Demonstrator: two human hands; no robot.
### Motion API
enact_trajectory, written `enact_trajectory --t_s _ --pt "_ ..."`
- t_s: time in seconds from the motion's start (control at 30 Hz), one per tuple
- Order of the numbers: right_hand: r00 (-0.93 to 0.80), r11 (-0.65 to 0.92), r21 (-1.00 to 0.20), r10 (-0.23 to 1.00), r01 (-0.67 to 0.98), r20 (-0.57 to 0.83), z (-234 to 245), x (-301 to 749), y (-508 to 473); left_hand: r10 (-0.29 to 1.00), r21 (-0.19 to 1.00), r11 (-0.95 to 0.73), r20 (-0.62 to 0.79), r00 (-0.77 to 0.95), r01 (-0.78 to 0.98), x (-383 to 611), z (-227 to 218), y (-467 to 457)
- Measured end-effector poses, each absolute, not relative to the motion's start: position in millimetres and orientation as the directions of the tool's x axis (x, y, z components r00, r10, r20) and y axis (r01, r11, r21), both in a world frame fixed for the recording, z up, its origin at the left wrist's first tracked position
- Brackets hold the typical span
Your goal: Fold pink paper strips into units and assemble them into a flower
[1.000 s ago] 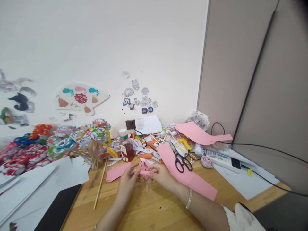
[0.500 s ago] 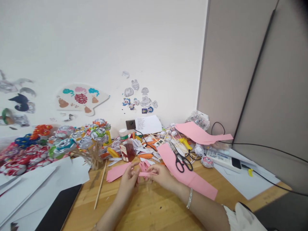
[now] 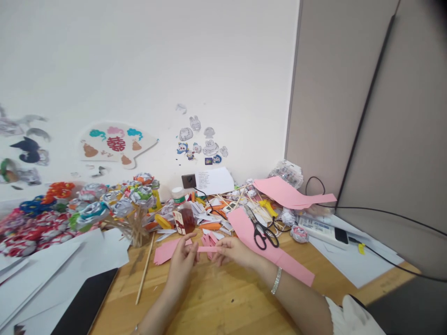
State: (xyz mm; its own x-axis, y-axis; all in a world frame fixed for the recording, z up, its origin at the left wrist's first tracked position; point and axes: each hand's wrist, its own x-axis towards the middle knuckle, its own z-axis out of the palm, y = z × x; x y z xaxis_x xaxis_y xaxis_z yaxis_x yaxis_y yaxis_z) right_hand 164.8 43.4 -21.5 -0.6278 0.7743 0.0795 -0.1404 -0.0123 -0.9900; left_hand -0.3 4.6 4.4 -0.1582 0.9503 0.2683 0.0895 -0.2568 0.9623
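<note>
A narrow pink paper strip is held level between my two hands, above the wooden table. My left hand pinches its left end, and my right hand pinches the right end. Just behind the strip lies a small heap of folded pink paper pieces, partly covered by my fingers. To the left, flat pink sheets lie partly behind my left hand. Black-handled scissors rest on a long pink paper sheet to the right of my right hand.
A jar with a white lid stands behind my hands among paper scraps. A wooden stick lies at left, near white sheets and paper flowers. At right are a white power strip and black cables.
My hands have drawn slightly apart, so more of the pink strip shows between them. My left hand has shifted a little left. The camera view has moved slightly.
</note>
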Motion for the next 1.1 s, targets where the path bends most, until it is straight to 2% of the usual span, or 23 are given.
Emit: enact_trajectory --t_s 0.33,0.43,0.53,0.67,0.87,0.97,1.1 --pt "-0.719 -0.093 -0.961 0.682 -0.262 0.130 -16 171 43 0.954 0.965 -0.260 0.264 -0.139 0.042 -4 3 7" --pt "-0.695 -0.070 -0.957 0.703 -0.280 0.152 -18 174 45 0.961 0.965 -0.261 0.263 -0.085 0.031 -6 0 7" --pt "-0.665 0.029 -0.979 0.731 -0.200 0.157 -22 176 47 0.961 0.960 -0.274 0.276 -0.026 0.054 -8 -5 8" --pt "-0.732 0.113 -0.994 0.676 -0.014 0.087 -27 173 45 0.960 0.956 -0.278 0.277 0.032 0.093 -6 -14 11" --pt "-0.735 0.119 -0.993 0.675 0.022 0.064 -22 168 37 0.975 0.964 -0.219 0.213 0.057 0.149 -1 -9 9" --pt "-0.749 0.087 -0.995 0.662 0.052 0.019 -18 167 33 0.971 0.948 -0.236 0.226 0.073 0.212 0 -7 5" --pt "-0.741 0.147 -0.987 0.670 0.067 0.049 -25 164 32 0.963 0.915 -0.265 0.237 0.126 0.303 2 -15 4"
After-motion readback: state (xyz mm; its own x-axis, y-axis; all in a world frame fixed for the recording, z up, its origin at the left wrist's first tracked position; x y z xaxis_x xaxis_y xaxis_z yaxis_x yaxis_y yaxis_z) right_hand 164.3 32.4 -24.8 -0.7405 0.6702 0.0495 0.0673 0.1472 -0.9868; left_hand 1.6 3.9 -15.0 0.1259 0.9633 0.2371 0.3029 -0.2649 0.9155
